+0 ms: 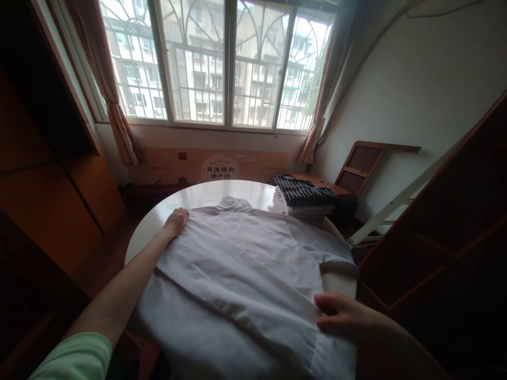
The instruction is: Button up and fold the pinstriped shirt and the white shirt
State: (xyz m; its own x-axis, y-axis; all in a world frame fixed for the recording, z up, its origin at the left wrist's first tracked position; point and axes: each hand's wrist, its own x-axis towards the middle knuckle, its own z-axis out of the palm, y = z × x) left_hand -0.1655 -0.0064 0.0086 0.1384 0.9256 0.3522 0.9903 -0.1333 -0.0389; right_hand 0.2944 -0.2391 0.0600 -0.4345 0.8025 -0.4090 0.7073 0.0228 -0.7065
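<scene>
A white shirt lies spread over a round white table, its collar toward the window and its lower part at the near edge. My left hand grips the shirt at its upper left shoulder, fingers curled on the cloth. At the right side edge, below the short sleeve, my right hand pinches the fabric between thumb and fingers. The right sleeve reaches out toward the table's right edge. Soft creases run diagonally across the shirt.
A stack of folded clothes with a black striped one on top sits at the table's back right. Behind it are a wooden cabinet and a leaning wooden frame. A barred window with curtains is beyond the table.
</scene>
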